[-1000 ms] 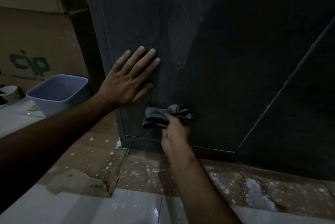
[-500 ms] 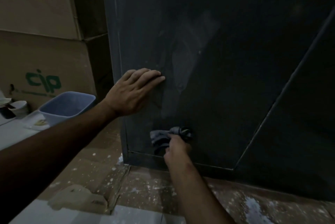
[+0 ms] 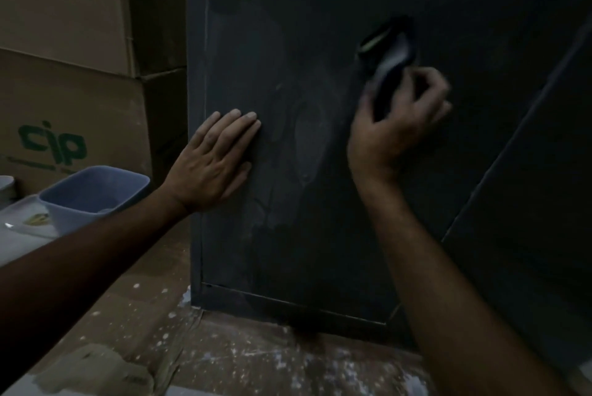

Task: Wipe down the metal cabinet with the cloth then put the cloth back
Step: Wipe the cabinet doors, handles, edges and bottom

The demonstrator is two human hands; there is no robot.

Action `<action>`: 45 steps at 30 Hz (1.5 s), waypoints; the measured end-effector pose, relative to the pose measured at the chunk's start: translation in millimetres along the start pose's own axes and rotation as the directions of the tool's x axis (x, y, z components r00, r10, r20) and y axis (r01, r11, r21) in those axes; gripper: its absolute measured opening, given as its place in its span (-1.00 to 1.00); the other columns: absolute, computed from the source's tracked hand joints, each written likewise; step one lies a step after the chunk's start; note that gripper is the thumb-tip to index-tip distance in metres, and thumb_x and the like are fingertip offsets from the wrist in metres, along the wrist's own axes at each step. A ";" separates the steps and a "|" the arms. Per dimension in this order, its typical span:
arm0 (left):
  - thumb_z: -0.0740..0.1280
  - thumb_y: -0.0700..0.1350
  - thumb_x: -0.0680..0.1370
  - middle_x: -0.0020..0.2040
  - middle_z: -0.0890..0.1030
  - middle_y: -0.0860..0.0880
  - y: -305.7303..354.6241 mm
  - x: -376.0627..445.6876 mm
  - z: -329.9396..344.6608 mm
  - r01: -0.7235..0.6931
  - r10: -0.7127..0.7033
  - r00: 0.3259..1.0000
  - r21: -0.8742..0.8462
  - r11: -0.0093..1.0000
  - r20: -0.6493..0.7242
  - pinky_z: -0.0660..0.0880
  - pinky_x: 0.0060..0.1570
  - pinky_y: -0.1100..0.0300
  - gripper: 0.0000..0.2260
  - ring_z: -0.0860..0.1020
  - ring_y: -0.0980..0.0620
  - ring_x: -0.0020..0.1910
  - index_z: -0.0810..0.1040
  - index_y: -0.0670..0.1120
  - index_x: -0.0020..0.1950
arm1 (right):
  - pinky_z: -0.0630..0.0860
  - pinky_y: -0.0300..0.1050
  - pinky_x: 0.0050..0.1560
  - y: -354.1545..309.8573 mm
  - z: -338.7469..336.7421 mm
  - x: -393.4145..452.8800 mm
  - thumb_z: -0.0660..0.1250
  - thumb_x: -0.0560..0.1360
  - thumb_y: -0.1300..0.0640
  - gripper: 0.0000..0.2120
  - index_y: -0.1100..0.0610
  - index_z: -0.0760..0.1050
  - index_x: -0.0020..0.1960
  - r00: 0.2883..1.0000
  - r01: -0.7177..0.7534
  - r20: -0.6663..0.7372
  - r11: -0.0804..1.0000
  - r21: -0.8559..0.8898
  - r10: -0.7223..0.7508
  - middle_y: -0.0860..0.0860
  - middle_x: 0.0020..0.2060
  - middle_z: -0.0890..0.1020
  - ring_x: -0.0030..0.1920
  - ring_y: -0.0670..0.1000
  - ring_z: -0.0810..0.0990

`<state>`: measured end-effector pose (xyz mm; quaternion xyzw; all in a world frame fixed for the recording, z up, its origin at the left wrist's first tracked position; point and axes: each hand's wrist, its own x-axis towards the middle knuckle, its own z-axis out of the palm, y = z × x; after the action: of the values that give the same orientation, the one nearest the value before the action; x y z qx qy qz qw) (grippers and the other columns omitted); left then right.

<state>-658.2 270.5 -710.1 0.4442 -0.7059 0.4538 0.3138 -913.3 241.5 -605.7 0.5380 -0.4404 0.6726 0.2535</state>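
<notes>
The head view, dim and a little blurred, looks down at one dark metal cabinet [image 3: 320, 27] standing on a paint-flecked floor [image 3: 256, 360]; its flat side panel faces the camera and shows pale streaks and smears near the middle. One cloth [image 3: 389, 57] is in play: a grey rag bunched into a long wad, its long axis running roughly up and down, tilted slightly to the right, its upper end rising above the right hand [image 3: 395, 126] and lying against the upper right part of the panel. The right hand's fingers [image 3: 429, 81] are curled tight around the lower part of the cloth, thumb on the left side, so the grip is clenched on the rag; motion blur hides exactly how much of the cloth touches the metal. The left hand [image 3: 213, 165] holds nothing: its palm lies flat on the panel near the cabinet's left edge, lower than the cloth, with all fingers [image 3: 238, 125] stretched out straight, close together and pointing up and to the right. The two hands are well apart. To the left of the cabinet sits one pale blue plastic tub [image 3: 96, 193], open side up, in front of stacked cardboard boxes [image 3: 64, 100] with green lettering.
</notes>
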 end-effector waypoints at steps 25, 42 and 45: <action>0.14 -0.09 0.67 0.53 0.33 -0.26 -7.9 -0.9 -14.3 0.079 -0.073 0.996 -0.137 0.987 0.053 0.30 0.48 -0.11 -0.52 0.31 -0.24 0.52 0.29 -0.26 0.56 | 0.31 0.02 -0.09 34.4 -4.3 -114.5 0.27 0.48 0.14 -0.67 0.07 0.59 0.23 0.437 0.719 0.464 0.609 0.336 -0.771 0.11 0.08 0.58 -0.08 0.16 0.54; 0.19 -0.03 0.65 0.50 0.35 -0.26 -28.7 5.5 -27.1 0.107 -0.106 0.994 -0.023 0.994 0.028 0.32 0.45 -0.08 -0.48 0.36 -0.25 0.46 0.29 -0.26 0.56 | 0.29 0.02 -0.09 9.0 8.3 -62.4 0.23 0.47 0.20 -0.64 0.13 0.56 0.25 0.563 0.715 0.374 0.661 0.227 -0.737 0.14 0.17 0.52 -0.05 0.18 0.51; 0.17 -0.01 0.66 0.50 0.35 -0.28 -27.3 2.6 -24.0 0.108 -0.107 0.994 -0.019 0.994 0.020 0.32 0.46 -0.09 -0.48 0.36 -0.25 0.47 0.29 -0.27 0.55 | 0.30 0.02 -0.10 -30.8 19.4 32.2 0.27 0.50 0.24 -0.63 0.09 0.52 0.29 0.877 0.454 0.167 0.891 0.026 -0.452 0.13 0.12 0.53 -0.03 0.15 0.44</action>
<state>-633.4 286.4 -688.6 0.4826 -0.6884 0.4250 0.3356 -887.9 235.3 -564.8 0.6789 -0.3269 0.5438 0.3694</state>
